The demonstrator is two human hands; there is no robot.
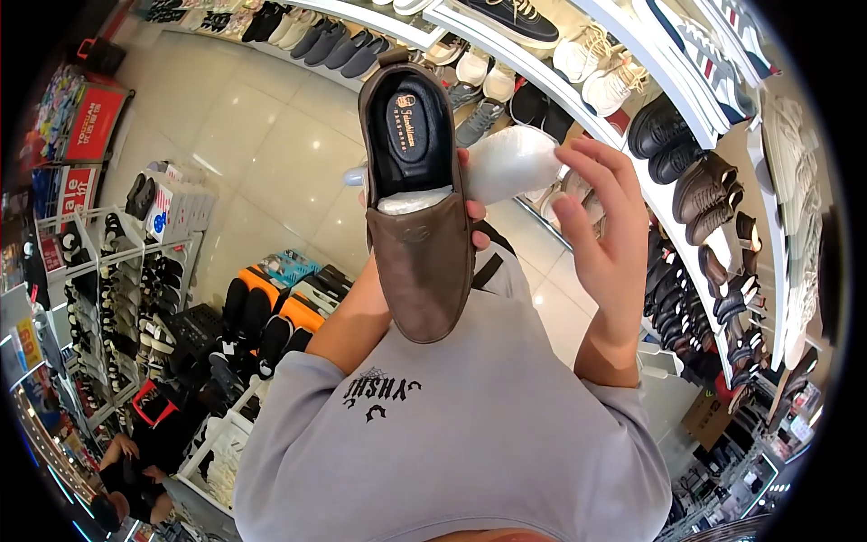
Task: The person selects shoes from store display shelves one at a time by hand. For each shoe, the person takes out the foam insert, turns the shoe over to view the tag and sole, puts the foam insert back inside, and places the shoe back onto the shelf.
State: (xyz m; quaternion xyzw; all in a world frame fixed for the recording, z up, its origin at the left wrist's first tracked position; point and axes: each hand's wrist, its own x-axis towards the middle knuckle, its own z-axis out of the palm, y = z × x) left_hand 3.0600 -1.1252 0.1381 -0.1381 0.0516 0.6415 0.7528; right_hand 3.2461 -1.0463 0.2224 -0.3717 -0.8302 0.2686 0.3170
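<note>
My left hand (476, 217) grips a brown slip-on shoe (419, 271) from behind, its fingers showing along the shoe's right side. The shoe is held upright with its toe toward me, showing a black insole with a gold print. White stuffing (415, 200) sits inside, at the mouth of the toe part. Beside the shoe is a rounded, shiny white bundle (515, 164); its inner end is hidden behind the shoe. My right hand (603, 212) is at the bundle's outer end, thumb and fingers apart, an index fingertip at its edge.
Curved white shelves (578, 95) full of shoes run along the top and right. Shoe boxes (293, 303) with dark shoes on them stand at lower left, near a shoe rack (99, 298). A person (135, 479) is at bottom left. Tiled floor (271, 117) lies beyond.
</note>
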